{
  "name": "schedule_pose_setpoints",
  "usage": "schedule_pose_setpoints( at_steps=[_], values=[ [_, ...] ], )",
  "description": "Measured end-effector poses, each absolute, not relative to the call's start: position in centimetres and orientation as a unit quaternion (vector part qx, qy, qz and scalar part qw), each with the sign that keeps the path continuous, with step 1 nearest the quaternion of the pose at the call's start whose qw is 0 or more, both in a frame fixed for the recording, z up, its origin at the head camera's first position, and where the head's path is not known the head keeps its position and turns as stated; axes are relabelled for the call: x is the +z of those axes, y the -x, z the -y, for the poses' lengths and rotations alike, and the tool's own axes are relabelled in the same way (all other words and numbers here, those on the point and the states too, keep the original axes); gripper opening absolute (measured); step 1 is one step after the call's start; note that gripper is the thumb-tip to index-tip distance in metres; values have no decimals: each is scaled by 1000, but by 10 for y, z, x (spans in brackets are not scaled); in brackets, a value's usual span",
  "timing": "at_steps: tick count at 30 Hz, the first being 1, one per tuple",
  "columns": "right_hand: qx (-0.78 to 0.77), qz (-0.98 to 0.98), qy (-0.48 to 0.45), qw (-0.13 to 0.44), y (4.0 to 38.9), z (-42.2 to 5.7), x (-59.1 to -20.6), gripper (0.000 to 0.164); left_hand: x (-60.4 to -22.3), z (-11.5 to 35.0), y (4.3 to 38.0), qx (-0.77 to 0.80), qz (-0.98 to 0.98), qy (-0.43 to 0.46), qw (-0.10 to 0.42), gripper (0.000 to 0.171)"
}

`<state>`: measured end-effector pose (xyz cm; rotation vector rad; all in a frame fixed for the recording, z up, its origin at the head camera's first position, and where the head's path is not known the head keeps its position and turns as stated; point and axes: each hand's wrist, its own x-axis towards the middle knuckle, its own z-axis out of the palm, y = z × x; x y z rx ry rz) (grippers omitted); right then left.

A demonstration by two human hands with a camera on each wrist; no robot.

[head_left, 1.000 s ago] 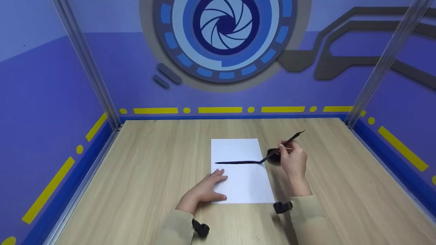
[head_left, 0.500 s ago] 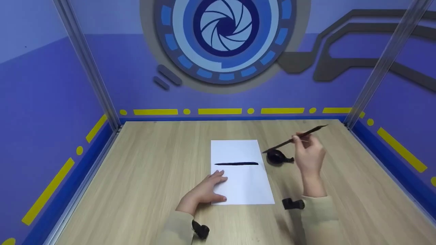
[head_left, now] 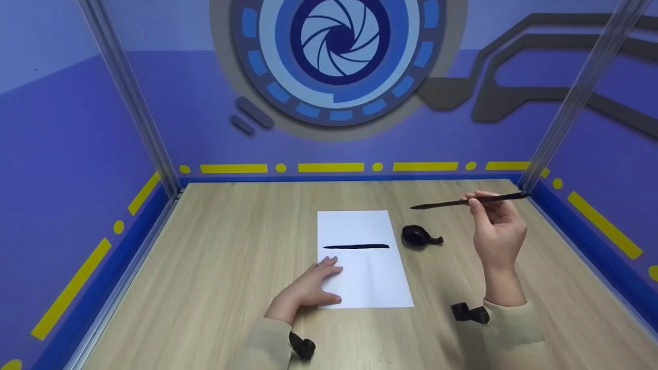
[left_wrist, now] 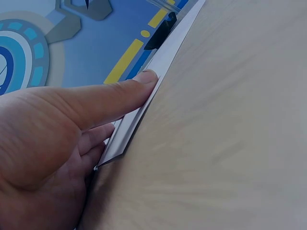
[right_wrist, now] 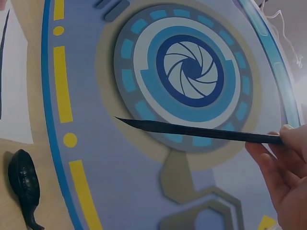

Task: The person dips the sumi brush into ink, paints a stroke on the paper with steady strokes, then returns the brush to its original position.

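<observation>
A white paper sheet lies on the table with one long black stroke painted across it. My left hand rests on the sheet's left edge, fingers spread and straight; the left wrist view has its thumb lying along the paper. Off to the right, my right hand pinches a dark writing brush in the air, its tip pointing left, above and clear of the paper. In the right wrist view the brush has a pointed dark tip and is held by its handle.
A small round black dish with a short handle, shiny inside, sits just right of the sheet. The wooden table is bounded by blue-purple walls at the back and sides, with metal posts at the corners.
My right hand has lifted the brush off the paper and moved right and up, past the black dish, and the brush has swung nearly level. The left hand has stayed put.
</observation>
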<state>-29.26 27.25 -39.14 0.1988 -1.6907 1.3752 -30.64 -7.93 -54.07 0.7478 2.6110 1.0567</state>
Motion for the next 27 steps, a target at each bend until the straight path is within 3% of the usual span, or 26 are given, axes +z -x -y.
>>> schedule_pose_setpoints(
  at_steps=[13, 19, 24, 27],
  values=[
    [447, 737, -173, 477, 287, -296, -420, 24, -539, 79, 305, 357, -893, -247, 116, 73],
    [403, 725, -267, 490, 289, -305, -434, 34, -538, 79, 305, 359, -895, -237, 122, 73],
    [325, 744, -332, 480, 290, -310, -446, 10, -539, 79, 305, 357, -895, -237, 122, 74],
    [274, 759, -364, 466, 291, -314, -456, 26, -540, 79, 305, 355, -896, -241, 118, 73]
  ],
)
